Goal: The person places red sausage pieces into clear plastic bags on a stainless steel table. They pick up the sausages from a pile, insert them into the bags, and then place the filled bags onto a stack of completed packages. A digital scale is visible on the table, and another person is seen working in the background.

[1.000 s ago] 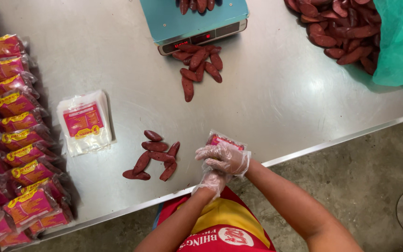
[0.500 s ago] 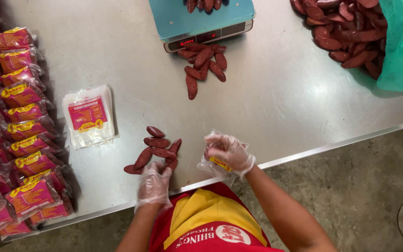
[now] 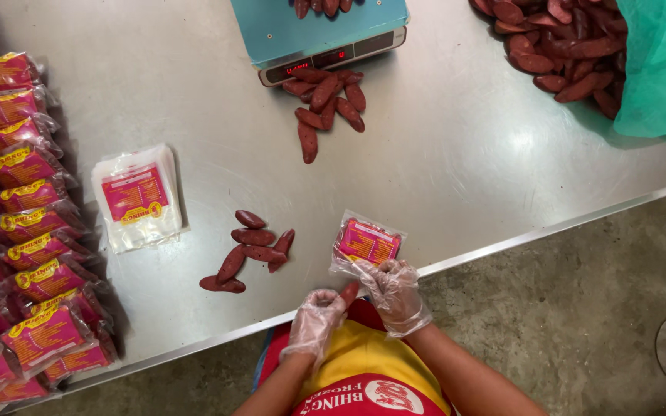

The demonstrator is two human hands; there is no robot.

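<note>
Left hand [image 3: 316,314] pinches a sausage [image 3: 349,293] at the pouch [image 3: 367,243] gripped by right hand [image 3: 395,291]; slick gloves could drop it.

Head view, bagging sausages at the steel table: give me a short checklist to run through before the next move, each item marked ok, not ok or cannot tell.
1. Gloves on both hands: ok, left hand and right hand wear clear gloves.
2. Pouch held: ok, the right hand grips its near edge.
3. Pouch mouth open: cannot tell, fingers cover it.
4. Sausage in hand: ok, the left hand holds one red sausage, its tip toward the pouch.
5. More sausages within reach: ok, a small loose pile lies just left of the pouch.
6. Spare pouches ready: ok, a flat stack lies on the table.
</note>
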